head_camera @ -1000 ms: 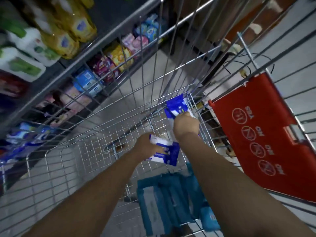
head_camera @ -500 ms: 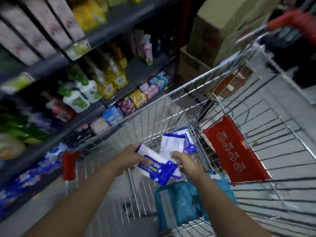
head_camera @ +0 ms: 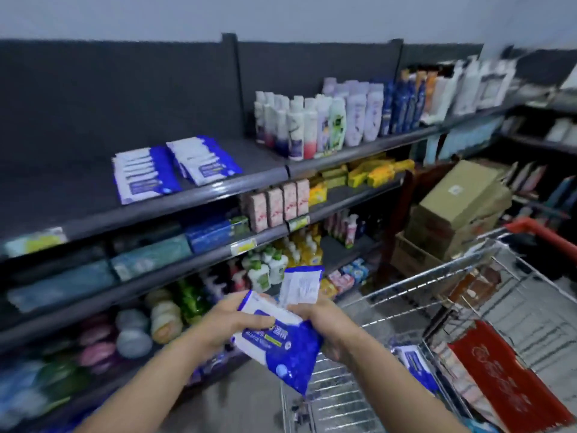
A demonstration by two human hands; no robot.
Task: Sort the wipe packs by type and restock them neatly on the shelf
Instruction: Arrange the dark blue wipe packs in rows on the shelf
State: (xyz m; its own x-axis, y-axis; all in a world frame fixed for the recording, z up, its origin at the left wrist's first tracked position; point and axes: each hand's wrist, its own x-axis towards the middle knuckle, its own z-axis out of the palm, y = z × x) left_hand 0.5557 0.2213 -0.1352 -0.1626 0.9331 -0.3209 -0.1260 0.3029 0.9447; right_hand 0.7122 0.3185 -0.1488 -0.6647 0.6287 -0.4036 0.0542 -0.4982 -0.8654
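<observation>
My left hand [head_camera: 232, 323] grips a blue and white wipe pack [head_camera: 278, 348] by its upper left edge, above the trolley's near corner. My right hand [head_camera: 324, 326] holds the same pack's right side and a second pack [head_camera: 301, 285] that stands upright behind it, its white back facing me. Two rows of matching blue and white wipe packs [head_camera: 168, 167] lie on the dark top shelf [head_camera: 199, 195], up and left of my hands. Another wipe pack [head_camera: 415, 367] lies in the trolley.
The wire trolley [head_camera: 437, 292] stands at the right with a red seat flap [head_camera: 505, 379]. Bottles [head_camera: 331, 120] fill the top shelf to the right of the wipes. Lower shelves hold soaps and tissue packs. Cardboard boxes [head_camera: 459, 210] are stacked beyond the trolley.
Both hands have lifted the two packs out of the trolley and brought them together. My view has swung up from the trolley to the shelves.
</observation>
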